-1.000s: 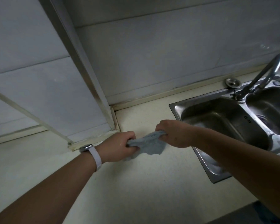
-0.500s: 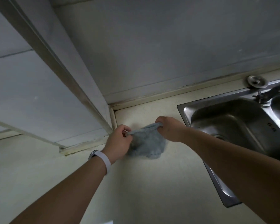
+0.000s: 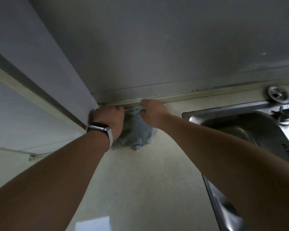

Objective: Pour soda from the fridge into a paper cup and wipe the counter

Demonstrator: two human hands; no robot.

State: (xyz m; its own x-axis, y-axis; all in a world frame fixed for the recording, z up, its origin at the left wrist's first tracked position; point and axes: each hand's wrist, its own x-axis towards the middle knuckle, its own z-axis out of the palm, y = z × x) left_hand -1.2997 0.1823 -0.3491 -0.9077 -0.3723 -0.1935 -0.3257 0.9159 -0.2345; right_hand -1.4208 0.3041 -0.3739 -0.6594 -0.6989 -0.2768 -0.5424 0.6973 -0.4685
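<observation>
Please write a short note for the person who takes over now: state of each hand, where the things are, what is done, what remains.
Left hand: shut on the cloth's left end, watch on the wrist.
Right hand: shut on the cloth's right end.
Cloth: blue-grey, stretched between both hands at the back corner of the counter, against the wall; its lower part hangs onto the counter. Sink lies to the right.
Done: cloth is in hand at the counter.
Left: wiping the counter. Soda and cup are not in view, so pouring cannot be judged.
</observation>
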